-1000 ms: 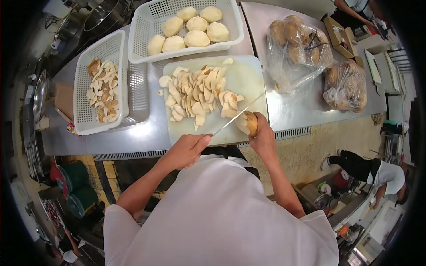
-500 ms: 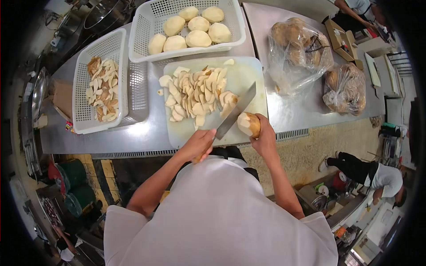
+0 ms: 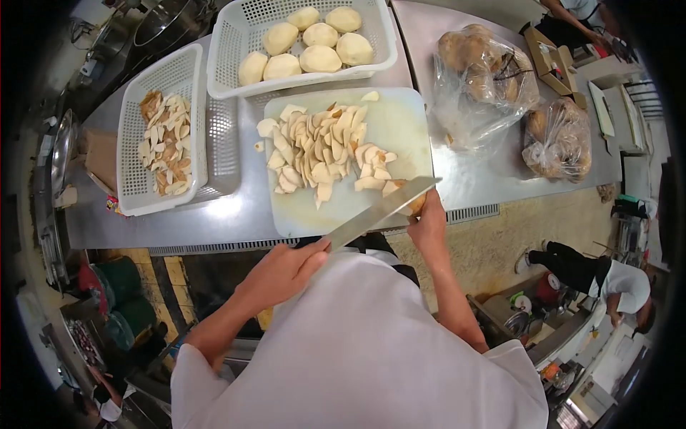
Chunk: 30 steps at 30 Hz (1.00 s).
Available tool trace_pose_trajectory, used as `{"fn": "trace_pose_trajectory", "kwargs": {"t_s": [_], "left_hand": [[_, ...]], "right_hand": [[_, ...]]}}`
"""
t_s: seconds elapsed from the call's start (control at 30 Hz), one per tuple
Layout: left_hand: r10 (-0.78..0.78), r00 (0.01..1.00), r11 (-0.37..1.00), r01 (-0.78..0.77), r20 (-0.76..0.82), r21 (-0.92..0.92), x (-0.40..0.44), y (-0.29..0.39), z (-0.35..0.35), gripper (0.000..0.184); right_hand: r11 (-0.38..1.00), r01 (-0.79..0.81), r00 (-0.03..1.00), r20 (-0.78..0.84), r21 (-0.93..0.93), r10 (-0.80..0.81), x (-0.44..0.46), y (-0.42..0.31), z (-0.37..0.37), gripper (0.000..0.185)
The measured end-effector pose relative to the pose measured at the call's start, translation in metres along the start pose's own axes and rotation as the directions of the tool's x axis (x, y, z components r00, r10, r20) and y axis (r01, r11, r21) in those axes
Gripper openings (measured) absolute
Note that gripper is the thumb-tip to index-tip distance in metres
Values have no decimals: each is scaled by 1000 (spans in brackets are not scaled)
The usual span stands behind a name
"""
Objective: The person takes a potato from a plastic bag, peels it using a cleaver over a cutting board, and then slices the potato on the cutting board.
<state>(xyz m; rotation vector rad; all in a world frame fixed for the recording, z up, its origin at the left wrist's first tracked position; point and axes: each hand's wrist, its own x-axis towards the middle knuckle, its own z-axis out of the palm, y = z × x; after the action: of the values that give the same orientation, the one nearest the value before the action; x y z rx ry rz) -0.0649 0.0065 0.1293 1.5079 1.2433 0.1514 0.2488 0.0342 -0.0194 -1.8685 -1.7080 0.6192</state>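
The knife (image 3: 380,214) is held by the left hand (image 3: 282,270), with its fingers closed around the handle. The blade is pointed obliquely away from the body, and it lies across the partly peeled vegetable (image 3: 417,206) in the view. This vegetable is gripped by the fingers of the right hand (image 3: 429,227) at the near right corner of the cutting board (image 3: 300,216); it is partly hidden by the blade, so whether they touch cannot be told. On the board, many pale slices (image 3: 319,146) are piled. Behind it, peeled vegetables (image 3: 319,58) are contained in a white basket (image 3: 293,85). Peelings (image 3: 168,143) are held in a narrower basket (image 3: 198,136) at the left. To the right, two plastic bags with brown vegetables (image 3: 486,64) are placed on the metal surface (image 3: 475,179).
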Motion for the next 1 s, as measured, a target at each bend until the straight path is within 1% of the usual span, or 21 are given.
{"fn": "trace_pose_trajectory", "kwargs": {"t_s": [0.03,0.13,0.23,0.3,0.37,0.43,0.5,0.57,0.6,0.63,0.67,0.7,0.73,0.77,0.8,0.83,0.87,0.9,0.93,0.97,1.0], "left_hand": [[-2,1000,1000,2,0,2,-2,-1,1,41],[59,998,994,-58,-11,96,7,-10,9,42],[156,985,988,-156,-73,4,82,-22,39,40],[185,977,982,-187,-109,-14,102,-20,44,41],[85,996,993,-82,24,-82,101,-12,34,42],[60,998,994,-60,-3,-92,63,-9,23,43],[36,999,994,-37,-8,-106,50,-13,21,45],[-162,983,944,178,81,-278,51,-19,25,50],[-160,984,945,176,77,-276,62,-24,29,50],[-150,985,927,172,90,-334,84,-32,37,51],[-138,985,905,167,102,-392,105,-39,47,53],[-133,986,904,160,96,-395,125,-49,57,53],[-100,990,879,135,100,-458,144,-58,68,55],[-68,992,847,112,102,-519,154,-63,74,56],[-64,994,845,104,93,-524,156,-61,75,56],[-68,995,843,93,66,-531,157,-60,78,56],[-78,996,838,87,40,-539,155,-60,82,55],[-80,996,834,85,33,-545,154,-60,82,55],[-65,998,853,67,23,-518,151,-59,82,55],[-49,999,871,52,19,-489,148,-59,82,55],[-49,999,871,54,23,-489,144,-53,80,55]], "right_hand": [[1000,0,1000,0,2,0,0,4,1,80],[998,53,998,18,-43,-53,-2,4,3,78],[997,35,999,-26,-73,-37,-2,-3,2,75],[999,-11,1000,13,-30,12,2,-2,-2,74],[999,23,1000,14,-47,-22,4,-1,-6,73],[998,30,999,14,-47,-30,5,-1,-4,72],[999,43,999,28,-31,-42,6,3,-5,72],[999,32,999,37,-23,-32,4,2,-7,72],[1000,23,999,37,-18,-23,7,-1,-8,72],[999,26,999,35,-19,-26,9,-3,-10,72],[999,12,997,74,-34,-10,10,-4,-14,72],[999,1,994,113,-50,4,12,-5,-16,72],[998,12,993,115,-56,-5,14,-3,-19,72],[1000,22,989,147,20,-24,17,0,-21,74],[995,28,984,174,95,-44,20,4,-21,75],[996,32,983,177,89,-48,18,11,-21,75],[925,-93,980,197,370,20,13,18,-20,69],[760,-207,969,233,616,75,16,12,-20,63],[760,-208,969,238,615,72,16,7,-18,63],[495,-359,932,280,792,228,13,1,-16,51],[164,-435,863,358,885,356,12,-8,-14,41]]}}
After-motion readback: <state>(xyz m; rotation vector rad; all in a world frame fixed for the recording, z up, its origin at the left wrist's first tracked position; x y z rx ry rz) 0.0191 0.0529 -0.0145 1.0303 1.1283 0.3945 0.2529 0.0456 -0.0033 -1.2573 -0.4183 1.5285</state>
